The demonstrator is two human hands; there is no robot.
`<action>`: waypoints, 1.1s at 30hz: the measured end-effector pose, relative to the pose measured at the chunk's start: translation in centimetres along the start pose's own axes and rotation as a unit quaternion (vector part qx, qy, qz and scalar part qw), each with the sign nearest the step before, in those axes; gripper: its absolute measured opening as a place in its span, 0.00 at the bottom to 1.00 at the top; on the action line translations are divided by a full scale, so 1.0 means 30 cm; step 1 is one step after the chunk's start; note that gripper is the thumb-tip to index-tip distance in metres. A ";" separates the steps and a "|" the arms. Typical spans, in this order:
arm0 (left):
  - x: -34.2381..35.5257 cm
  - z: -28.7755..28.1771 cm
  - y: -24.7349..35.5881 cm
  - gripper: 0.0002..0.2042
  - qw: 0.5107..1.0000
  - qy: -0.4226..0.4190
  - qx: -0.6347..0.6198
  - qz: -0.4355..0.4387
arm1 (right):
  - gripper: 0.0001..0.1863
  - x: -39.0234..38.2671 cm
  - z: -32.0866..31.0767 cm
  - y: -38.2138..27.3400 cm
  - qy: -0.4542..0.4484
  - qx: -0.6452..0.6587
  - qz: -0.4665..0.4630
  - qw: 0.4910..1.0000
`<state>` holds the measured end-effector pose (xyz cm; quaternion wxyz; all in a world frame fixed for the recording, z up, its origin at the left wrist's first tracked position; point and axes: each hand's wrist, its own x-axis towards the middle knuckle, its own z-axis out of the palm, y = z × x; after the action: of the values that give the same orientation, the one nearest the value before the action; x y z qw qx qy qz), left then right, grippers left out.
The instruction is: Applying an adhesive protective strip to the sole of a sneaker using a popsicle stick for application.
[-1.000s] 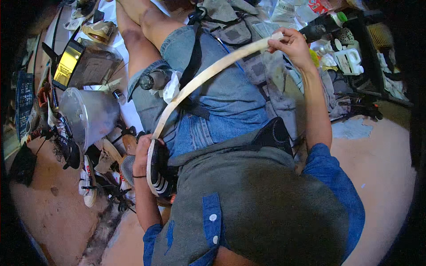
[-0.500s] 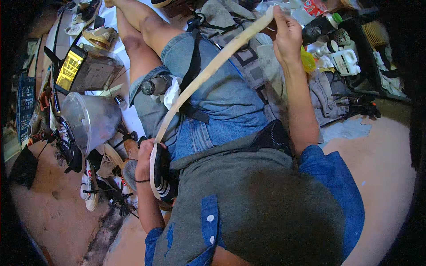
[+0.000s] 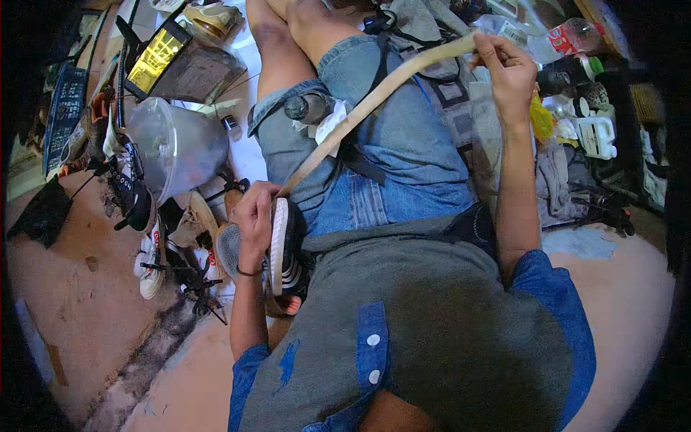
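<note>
My left hand (image 3: 253, 222) is closed round a black sneaker (image 3: 291, 252) with white stripes and a white sole, held upright at my left hip, and grips the lower end of a long pale strip (image 3: 381, 97) at the shoe's tip. The strip rises diagonally over my denim shorts. My right hand (image 3: 507, 75) pinches its far end, high on the right. A dark jar (image 3: 305, 106) and a crumpled white tissue (image 3: 327, 133) rest on my left thigh beneath the strip.
Left lie a translucent bucket (image 3: 173, 147), a phone with yellow screen (image 3: 155, 57) and several shoes (image 3: 133, 187). Right are a plastic bottle (image 3: 576, 39), a white jug (image 3: 596, 138), a yellow bag (image 3: 541, 119) and grey cloths (image 3: 558, 187).
The view has shifted. The shoe's textured white sole edge now shows where the strip lay along it earlier. My right hand, still pinching the strip, has come lower relative to my legs.
</note>
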<state>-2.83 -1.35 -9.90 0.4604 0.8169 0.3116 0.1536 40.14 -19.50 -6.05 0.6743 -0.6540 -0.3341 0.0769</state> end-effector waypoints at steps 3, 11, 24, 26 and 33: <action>0.024 -0.010 0.048 0.12 0.999 0.027 -0.016 -0.010 | 0.14 -0.003 0.034 -0.078 -0.061 0.027 0.035 0.997; 0.192 -0.036 0.455 0.17 0.965 0.051 0.059 0.250 | 0.19 -0.041 0.048 -0.333 -0.285 0.166 0.143 0.933; 0.300 0.188 0.563 0.10 0.917 -0.140 -0.371 -0.031 | 0.16 -0.108 0.236 -0.305 -0.240 0.200 0.181 0.933; 0.295 0.198 0.561 0.10 0.918 -0.123 -0.373 -0.044 | 0.15 -0.118 0.257 -0.284 -0.203 0.129 0.118 0.963; 0.271 0.187 0.554 0.12 0.915 -0.110 -0.375 -0.097 | 0.12 -0.126 0.270 -0.295 -0.216 0.044 0.069 0.973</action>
<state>12.48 -6.09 0.94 0.7770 0.5618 0.2561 0.1226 29.83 -15.98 0.25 0.6076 -0.6128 -0.4226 0.2771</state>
